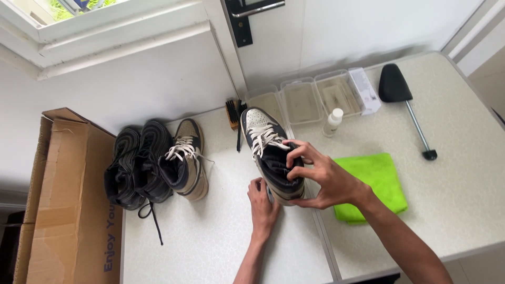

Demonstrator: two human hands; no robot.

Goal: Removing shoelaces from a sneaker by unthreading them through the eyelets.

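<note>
A person's right hand (321, 176) closes around the collar of a high-top sneaker (271, 152), fingers (294, 155) curled over the padded opening and thumb under the heel side, while the left hand (262, 202) presses against the shoe's heel from below, fingers wrapped on the rear sole. The sneaker, dark navy and cream with white laces, sits between the two hands, raised off the speckled white table (221, 247) with its toe pointing away toward the wall. Just right of the right wrist lies a folded bright green cloth (379, 181). Beyond the toe stand a dark-bristled brush (233, 113), three clear plastic trays (302, 100) and a small white bottle (333, 122); a black shoe tree (402, 97) with a metal rod rests farther right. To the left, well apart from the hands, the matching sneaker (187, 160) stands beside a pair of black trainers (134, 165), with an open cardboard box (68, 210) at the table's edge.
</note>
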